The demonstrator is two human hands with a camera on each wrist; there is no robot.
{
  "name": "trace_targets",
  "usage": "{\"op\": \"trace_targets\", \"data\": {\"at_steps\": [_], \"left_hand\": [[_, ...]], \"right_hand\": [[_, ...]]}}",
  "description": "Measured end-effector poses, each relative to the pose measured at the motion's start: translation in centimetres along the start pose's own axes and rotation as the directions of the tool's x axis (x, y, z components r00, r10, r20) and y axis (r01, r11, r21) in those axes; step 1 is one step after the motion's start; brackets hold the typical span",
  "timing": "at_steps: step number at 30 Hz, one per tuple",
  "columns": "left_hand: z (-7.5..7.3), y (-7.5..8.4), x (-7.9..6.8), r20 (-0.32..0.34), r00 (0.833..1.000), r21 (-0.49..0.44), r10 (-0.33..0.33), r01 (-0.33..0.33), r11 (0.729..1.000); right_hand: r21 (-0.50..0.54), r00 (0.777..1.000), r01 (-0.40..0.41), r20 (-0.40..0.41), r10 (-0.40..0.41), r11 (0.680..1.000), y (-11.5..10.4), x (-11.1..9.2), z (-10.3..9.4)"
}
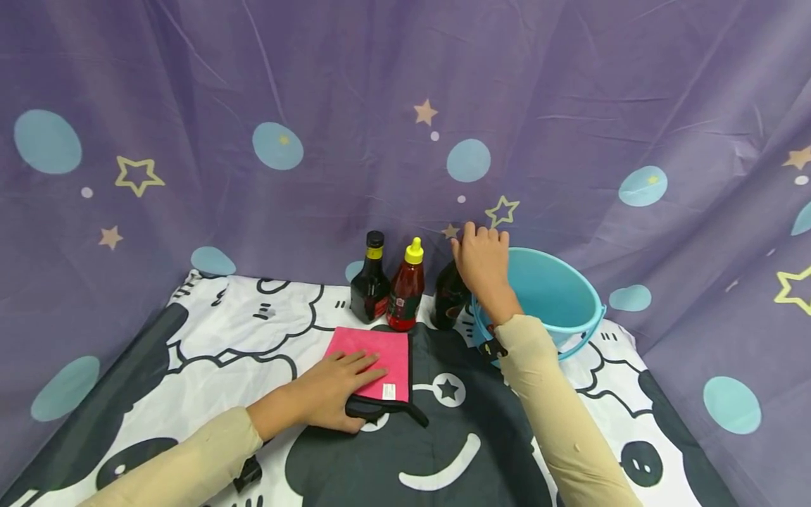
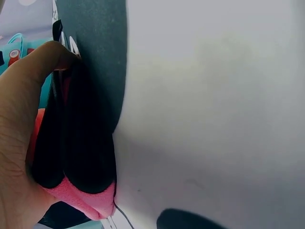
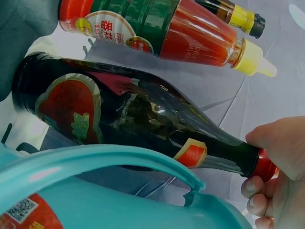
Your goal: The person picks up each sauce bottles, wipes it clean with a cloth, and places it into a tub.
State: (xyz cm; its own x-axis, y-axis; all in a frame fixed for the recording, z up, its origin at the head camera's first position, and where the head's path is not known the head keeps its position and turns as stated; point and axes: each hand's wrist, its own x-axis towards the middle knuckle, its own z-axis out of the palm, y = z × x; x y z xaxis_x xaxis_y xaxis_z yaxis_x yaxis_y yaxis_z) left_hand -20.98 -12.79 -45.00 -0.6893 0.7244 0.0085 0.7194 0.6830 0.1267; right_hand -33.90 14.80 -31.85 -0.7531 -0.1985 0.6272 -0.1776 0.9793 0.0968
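The right hand [image 1: 483, 264] grips the tall dark bottle [image 3: 143, 114] at its top, with the thumb and curled fingers round the red cap [image 3: 264, 166] and the neck just below it. The bottle hangs or stands below those fingers; whether its base touches the printed sheet [image 1: 431, 451] is hard to tell. Just right of the fingers is a blue bucket [image 1: 550, 285], its handle [image 3: 109, 155] lowered along the side. Left of the fingers and near them stands a red sauce bottle [image 1: 405, 290] with a yellow cap, and just beyond it, farther left, a smaller dark bottle [image 1: 370, 287] with a black cap.

The left hand [image 1: 332, 394] rests on a folded pink cloth [image 1: 388, 352] with dark edging, its fingers spread flat over the top and its thumb along the near edge. Beyond both hands' fingers hangs a purple curtain [image 1: 355, 91] patterned with stars.
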Motion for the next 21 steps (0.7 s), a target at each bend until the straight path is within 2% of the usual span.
{"op": "trace_targets", "data": {"at_steps": [6,12,17,21], "left_hand": [[-0.31,0.09,0.13,0.023,1.000,0.013,-0.010,0.010,1.000],[-0.67,0.32,0.09,0.050,0.999,-0.021,-0.018,0.019,1.000],[-0.66,0.37,0.09,0.044,0.999,-0.016,-0.021,0.022,1.000],[-0.56,0.37,0.09,0.044,0.999,-0.008,-0.018,0.018,1.000]], "right_hand": [[0.014,0.999,-0.006,0.046,0.005,1.000,0.06,0.08,-0.48],[0.034,0.998,-0.004,0.058,0.002,0.999,0.23,0.00,-0.57],[0.069,0.999,0.041,0.031,-0.044,0.997,0.59,-0.06,-0.47],[0.103,0.994,0.096,0.040,-0.100,0.990,0.88,-0.24,-0.54]]}}
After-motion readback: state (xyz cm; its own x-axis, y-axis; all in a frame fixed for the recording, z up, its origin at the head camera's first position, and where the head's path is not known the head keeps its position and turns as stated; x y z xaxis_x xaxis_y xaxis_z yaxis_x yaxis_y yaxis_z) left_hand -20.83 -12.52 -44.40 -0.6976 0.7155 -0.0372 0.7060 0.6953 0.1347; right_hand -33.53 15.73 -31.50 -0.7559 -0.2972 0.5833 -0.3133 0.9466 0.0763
